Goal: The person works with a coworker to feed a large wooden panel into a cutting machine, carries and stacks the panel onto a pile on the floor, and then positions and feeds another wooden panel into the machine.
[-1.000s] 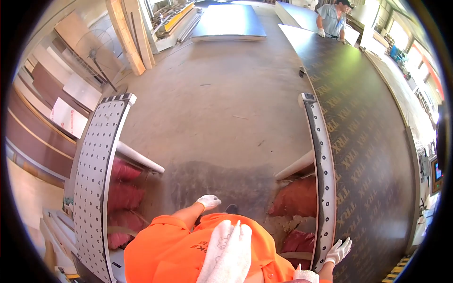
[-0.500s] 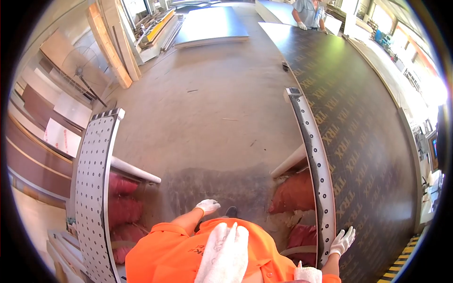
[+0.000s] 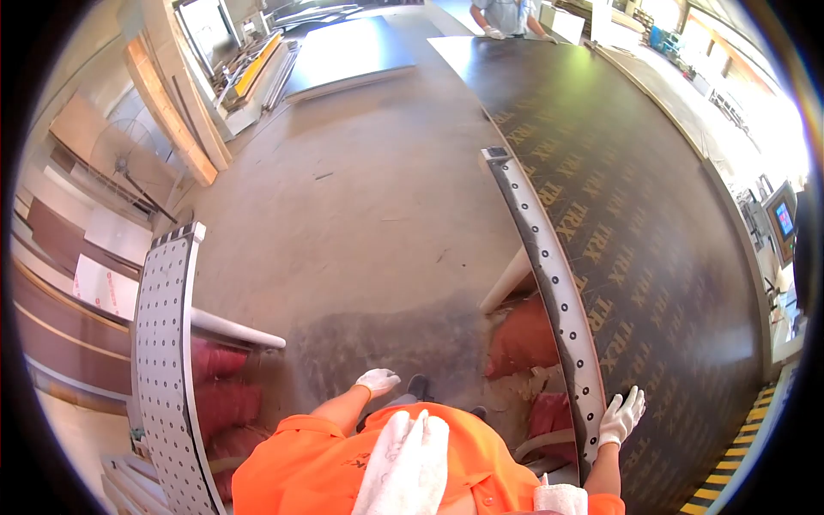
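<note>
My left hand (image 3: 378, 380), in a whitish glove, hangs over the floor in front of my orange shirt (image 3: 309, 472), holding nothing, its fingers loosely extended. At the lower right, my right hand (image 3: 621, 415), gloved too, lies with fingers spread on the near left edge of a large dark panel (image 3: 661, 343) printed with TRX. The panel rests beside a narrow dotted support table (image 3: 562, 305). A whitish cloth (image 3: 403, 463) hangs down my chest.
A wider dotted table (image 3: 163, 343) stands on the left, with red bags (image 3: 227, 403) beneath it. Across the panel's far end, a co-worker (image 3: 506, 15) has gloved hands on it. A panel stack (image 3: 352, 56) lies ahead. At right are a screen (image 3: 784, 218) and yellow-black stripes (image 3: 730, 455).
The view has turned to the right, so the panel and tables sit further left. My right hand stays at the panel's edge; my left hand still hangs in front of me.
</note>
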`<state>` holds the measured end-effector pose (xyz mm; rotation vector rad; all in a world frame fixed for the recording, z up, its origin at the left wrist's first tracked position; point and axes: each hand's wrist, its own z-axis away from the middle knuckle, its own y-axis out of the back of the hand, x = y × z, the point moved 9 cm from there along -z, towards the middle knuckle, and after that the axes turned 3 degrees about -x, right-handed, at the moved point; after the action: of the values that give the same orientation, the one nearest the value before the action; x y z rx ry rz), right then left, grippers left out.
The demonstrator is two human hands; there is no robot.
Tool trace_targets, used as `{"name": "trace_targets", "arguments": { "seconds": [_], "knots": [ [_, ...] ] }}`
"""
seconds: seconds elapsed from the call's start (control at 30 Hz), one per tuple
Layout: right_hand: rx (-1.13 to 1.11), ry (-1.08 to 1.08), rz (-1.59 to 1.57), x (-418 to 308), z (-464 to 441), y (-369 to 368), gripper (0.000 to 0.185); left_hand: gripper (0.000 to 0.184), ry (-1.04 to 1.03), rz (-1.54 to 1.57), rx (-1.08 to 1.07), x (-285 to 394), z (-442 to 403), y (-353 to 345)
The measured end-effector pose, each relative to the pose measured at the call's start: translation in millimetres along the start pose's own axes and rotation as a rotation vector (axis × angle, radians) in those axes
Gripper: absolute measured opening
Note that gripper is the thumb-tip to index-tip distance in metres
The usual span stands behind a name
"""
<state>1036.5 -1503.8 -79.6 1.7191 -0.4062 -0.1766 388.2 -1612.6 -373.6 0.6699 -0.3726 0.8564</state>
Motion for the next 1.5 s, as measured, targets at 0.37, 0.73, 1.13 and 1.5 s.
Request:
{"name": "trace_targets", "arguments": {
  "seconds": [0.37, 0.73, 1.13, 1.5],
  "knots": [
    [0.118, 0.082, -0.242, 1.3, 2.8, 18.9, 0.061, 0.055, -0.067, -0.15, -0.018, 77.2, -6.0, -71.7],
    [-0.039, 0.27, -0.475, 22.7, -15.0, 5.6, 0.066, 0.06, -0.227, -0.214, -0.199, 257.8, 12.9, -140.5],
    [0.091, -0.178, -0.39, 215.9, 6.3, -14.9, 0.064, 0.063, -0.138, -0.369, -0.114, 284.0, -3.0, -146.6],
    [0.072, -0.213, -0.372, 235.0, -1.2, -14.2, 0.064, 0.054, -0.245, -0.284, -0.099, 299.3, -32.5, -155.1]
  ]
}}
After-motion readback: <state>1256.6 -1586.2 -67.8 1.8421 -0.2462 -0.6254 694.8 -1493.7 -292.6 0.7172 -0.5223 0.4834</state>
